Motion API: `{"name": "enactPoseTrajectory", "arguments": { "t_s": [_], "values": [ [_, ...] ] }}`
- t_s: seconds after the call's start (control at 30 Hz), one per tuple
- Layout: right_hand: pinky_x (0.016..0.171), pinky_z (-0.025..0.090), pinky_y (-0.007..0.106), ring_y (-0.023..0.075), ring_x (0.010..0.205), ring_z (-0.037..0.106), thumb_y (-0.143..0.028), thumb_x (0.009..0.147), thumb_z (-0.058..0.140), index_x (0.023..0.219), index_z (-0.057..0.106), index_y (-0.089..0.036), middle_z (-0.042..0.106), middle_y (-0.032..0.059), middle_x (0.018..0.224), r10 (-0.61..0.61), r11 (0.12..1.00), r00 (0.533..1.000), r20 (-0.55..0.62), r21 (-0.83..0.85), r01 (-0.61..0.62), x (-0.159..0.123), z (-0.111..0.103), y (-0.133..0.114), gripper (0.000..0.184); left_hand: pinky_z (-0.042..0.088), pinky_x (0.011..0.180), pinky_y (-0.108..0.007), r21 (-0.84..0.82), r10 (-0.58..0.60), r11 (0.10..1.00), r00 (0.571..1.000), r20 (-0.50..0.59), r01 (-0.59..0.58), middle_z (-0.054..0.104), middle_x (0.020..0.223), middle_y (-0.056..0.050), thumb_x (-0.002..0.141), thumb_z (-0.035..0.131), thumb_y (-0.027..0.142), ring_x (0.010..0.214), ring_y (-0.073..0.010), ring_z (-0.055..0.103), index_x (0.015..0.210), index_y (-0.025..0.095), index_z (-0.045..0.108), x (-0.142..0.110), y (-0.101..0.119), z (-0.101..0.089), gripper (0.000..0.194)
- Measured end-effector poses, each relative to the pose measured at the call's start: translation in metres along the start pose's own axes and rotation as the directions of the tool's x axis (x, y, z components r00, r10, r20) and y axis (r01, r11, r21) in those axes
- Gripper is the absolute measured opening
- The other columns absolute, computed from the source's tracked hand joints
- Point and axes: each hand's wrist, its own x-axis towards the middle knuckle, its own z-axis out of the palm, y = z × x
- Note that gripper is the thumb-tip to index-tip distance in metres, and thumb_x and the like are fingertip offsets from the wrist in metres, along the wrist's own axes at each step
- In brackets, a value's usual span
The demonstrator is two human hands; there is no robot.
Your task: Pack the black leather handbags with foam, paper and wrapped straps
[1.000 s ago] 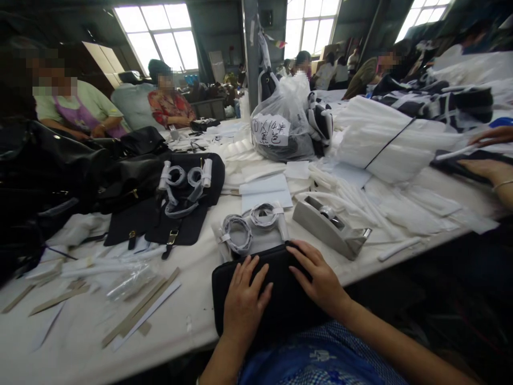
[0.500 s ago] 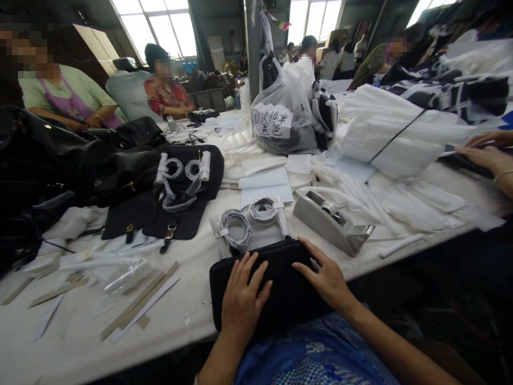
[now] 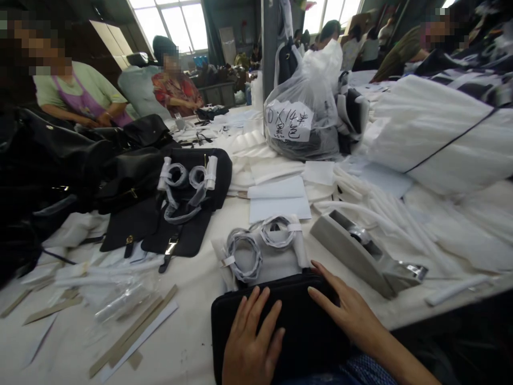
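Observation:
A black bag lies at the table's front edge, close against my body. My left hand rests on its left half, fingers spread and pointing away from me. On its right end lies my right hand, with the fingers apart near the top corner. Just beyond the bag sit two coiled straps in clear wrapping, with white foam pieces around them. A grey tape dispenser stands to the right of my right hand, apart from it.
Black bags pile up on the left, near cardboard strips. Behind stand a tied plastic sack with a written label and a bundle of white foam sheets. Co-workers are across the table. White foam strips lie at right.
The view has shifted closer, so the bag and dispenser look larger and lower. My right hand has slid a little toward the bag's right end. My left hand stays on the bag.

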Motion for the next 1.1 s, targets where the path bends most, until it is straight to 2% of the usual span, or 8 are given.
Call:
{"name": "enactPoseTrajectory", "arguments": {
  "t_s": [0.17, 0.27, 0.47, 0.63, 0.83, 1.0, 1.1],
  "values": [
    [0.117, 0.034, 0.046, 0.0288, 0.133, 0.051, -0.065, 0.081, 0.058, 0.149, 0.042, -0.018, 0.056, 0.0112, 0.142, 0.091, 0.996, 0.993, 0.069, 0.006, -0.092, 0.010, -0.005, 0.002, 0.083, 0.050, 0.102, -0.029, -0.014, 0.182, 0.983, 0.974, 0.134, -0.182, 0.062, 0.137, -0.004, 0.100, 0.046, 0.035, 0.129, -0.0203, 0.056, 0.132, 0.024, 0.062, 0.012, -0.028, -0.011, 0.037],
    [0.115, 0.038, 0.044, 0.0299, 0.131, 0.053, -0.065, 0.079, 0.059, 0.147, 0.045, -0.016, 0.057, 0.0128, 0.141, 0.116, 0.993, 0.987, 0.111, -0.017, -0.115, 0.017, -0.007, 0.003, 0.085, 0.050, 0.100, -0.025, -0.048, 0.274, 0.962, 0.953, 0.126, -0.270, 0.066, 0.131, -0.002, 0.101, 0.045, 0.039, 0.124, -0.0166, 0.059, 0.127, 0.024, 0.065, 0.018, -0.045, -0.010, 0.036],
    [0.110, 0.044, 0.042, 0.0315, 0.129, 0.055, -0.062, 0.079, 0.064, 0.133, 0.060, -0.022, 0.060, 0.0107, 0.137, 0.020, 0.993, 0.997, 0.079, -0.121, -0.010, 0.026, -0.002, 0.013, 0.068, 0.045, 0.105, -0.020, -0.126, 0.202, 0.972, 0.979, 0.014, -0.198, 0.073, 0.118, 0.002, 0.097, 0.051, 0.023, 0.115, -0.0118, 0.065, 0.113, 0.025, 0.072, 0.019, -0.052, 0.004, 0.026],
    [0.106, 0.049, 0.045, 0.0349, 0.123, 0.058, -0.064, 0.076, 0.066, 0.129, 0.063, -0.022, 0.063, 0.0127, 0.133, 0.031, 0.985, 0.999, 0.036, -0.168, -0.025, 0.028, 0.004, 0.016, 0.067, 0.044, 0.106, -0.020, -0.173, 0.159, 0.973, 0.987, 0.010, -0.155, 0.073, 0.117, 0.002, 0.093, 0.052, 0.018, 0.112, -0.0119, 0.067, 0.111, 0.023, 0.073, 0.021, -0.048, 0.002, 0.027],
    [0.108, 0.046, 0.046, 0.0341, 0.124, 0.058, -0.063, 0.078, 0.064, 0.131, 0.060, -0.023, 0.062, 0.0114, 0.134, 0.026, 0.985, 0.999, 0.022, -0.173, -0.022, 0.023, 0.004, -0.001, 0.066, 0.047, 0.103, -0.024, -0.204, 0.138, 0.970, 0.990, 0.028, -0.129, 0.071, 0.122, -0.001, 0.092, 0.054, 0.017, 0.115, -0.0152, 0.065, 0.114, 0.021, 0.071, 0.023, -0.046, -0.002, 0.028],
    [0.103, 0.049, 0.043, 0.0340, 0.119, 0.061, -0.062, 0.074, 0.069, 0.133, 0.058, -0.020, 0.067, 0.0111, 0.127, 0.104, 0.993, 0.993, 0.061, -0.061, -0.100, 0.030, -0.002, -0.018, 0.073, 0.048, 0.104, -0.028, -0.230, 0.129, 0.966, 0.990, 0.049, -0.115, 0.067, 0.130, -0.003, 0.091, 0.054, 0.015, 0.122, -0.0182, 0.061, 0.123, 0.020, 0.067, 0.015, -0.045, -0.003, 0.034],
    [0.098, 0.052, 0.040, 0.0328, 0.114, 0.064, -0.059, 0.076, 0.070, 0.128, 0.062, -0.019, 0.070, 0.0092, 0.122, 0.085, 0.988, 0.974, 0.212, 0.110, -0.110, 0.036, -0.007, -0.033, 0.067, 0.047, 0.105, -0.031, -0.242, 0.125, 0.964, 0.991, 0.057, -0.107, 0.065, 0.133, -0.004, 0.091, 0.055, 0.014, 0.126, -0.0200, 0.058, 0.126, 0.020, 0.065, 0.010, -0.044, -0.004, 0.037]
  ]
}}
